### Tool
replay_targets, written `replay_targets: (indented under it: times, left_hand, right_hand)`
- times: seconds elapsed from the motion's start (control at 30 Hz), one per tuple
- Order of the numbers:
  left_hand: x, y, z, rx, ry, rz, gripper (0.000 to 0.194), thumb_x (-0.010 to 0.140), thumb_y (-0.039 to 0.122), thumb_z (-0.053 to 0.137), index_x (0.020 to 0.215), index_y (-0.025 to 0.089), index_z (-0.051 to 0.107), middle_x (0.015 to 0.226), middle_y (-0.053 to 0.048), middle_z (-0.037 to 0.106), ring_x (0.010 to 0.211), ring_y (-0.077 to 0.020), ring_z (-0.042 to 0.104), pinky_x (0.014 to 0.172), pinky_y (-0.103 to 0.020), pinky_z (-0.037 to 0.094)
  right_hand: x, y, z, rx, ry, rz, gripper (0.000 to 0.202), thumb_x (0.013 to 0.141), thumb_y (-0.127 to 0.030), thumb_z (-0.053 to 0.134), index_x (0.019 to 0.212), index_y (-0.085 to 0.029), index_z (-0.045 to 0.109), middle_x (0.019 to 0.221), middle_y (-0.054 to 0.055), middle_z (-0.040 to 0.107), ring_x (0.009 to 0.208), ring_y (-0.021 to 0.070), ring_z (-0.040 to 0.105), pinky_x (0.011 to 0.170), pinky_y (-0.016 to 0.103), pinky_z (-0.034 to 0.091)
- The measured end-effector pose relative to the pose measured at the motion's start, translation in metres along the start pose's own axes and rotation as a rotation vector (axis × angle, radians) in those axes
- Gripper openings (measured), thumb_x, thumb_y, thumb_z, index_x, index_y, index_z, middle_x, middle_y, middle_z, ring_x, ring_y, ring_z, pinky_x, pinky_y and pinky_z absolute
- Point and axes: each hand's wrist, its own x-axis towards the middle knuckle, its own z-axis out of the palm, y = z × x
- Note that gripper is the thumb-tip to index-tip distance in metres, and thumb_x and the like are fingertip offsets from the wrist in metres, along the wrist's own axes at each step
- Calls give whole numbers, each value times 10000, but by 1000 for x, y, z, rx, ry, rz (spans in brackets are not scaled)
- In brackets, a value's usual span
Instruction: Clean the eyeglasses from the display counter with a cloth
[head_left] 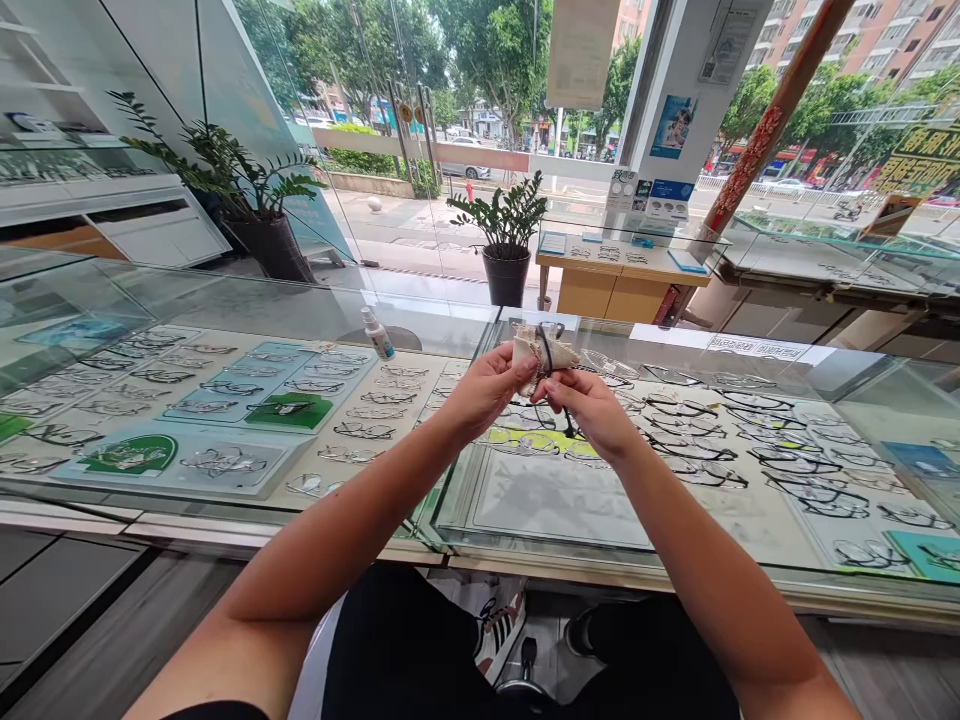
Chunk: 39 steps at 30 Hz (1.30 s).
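The work looks partway along to me: the crumpled beige cloth (564, 357) is already against the dark-rimmed eyeglasses (545, 350), which are not yet laid down — how much is left, I can't tell. Both sit between my 2 hands, above the clear glass-topped desk (442, 315). My left hand (484, 388) has its fingers closed on the cloth; my right hand (592, 405) pinches narrowly at the eyeglasses, fingers touching the frame's lower side.

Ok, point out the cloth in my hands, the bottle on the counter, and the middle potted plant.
Cloth (565, 356): head view, on its right-hand fold.
Bottle (381, 339): head view, on its white body.
Potted plant (505, 236): head view, on its lower leaves.
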Motion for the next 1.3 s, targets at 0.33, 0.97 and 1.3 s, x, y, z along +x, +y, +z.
replay_targets:
  times: [0.33,0.97,1.3]
  left_hand:
    - [-2,-7,10,-11,97,36,525,798,612,962,885,183,672,671,21,640,525,-97,518,524,-258,405]
    - [5,-1,-12,103,-51,18,514,840,614,933,950,150,740,798,-42,730,717,-144,653,680,-272,491]
    - [1,0,-11,54,-138,-23,551,749,479,1019,1012,172,644,745,-16,742,538,-137,645,557,-258,482]
  right_hand:
    - [2,12,10,24,-1,65,426,790,-634,872,800,-214,806,853,44,739,755,169,441,801,373,391]
    - [-3,-1,7,165,27,157,436,696,-617,957,762,-206,829,873,68,758,789,175,478,736,344,372]
    - [-6,-3,13,240,-70,193,447,662,-613,1009,763,-203,860,837,67,759,814,179,534,769,342,406]
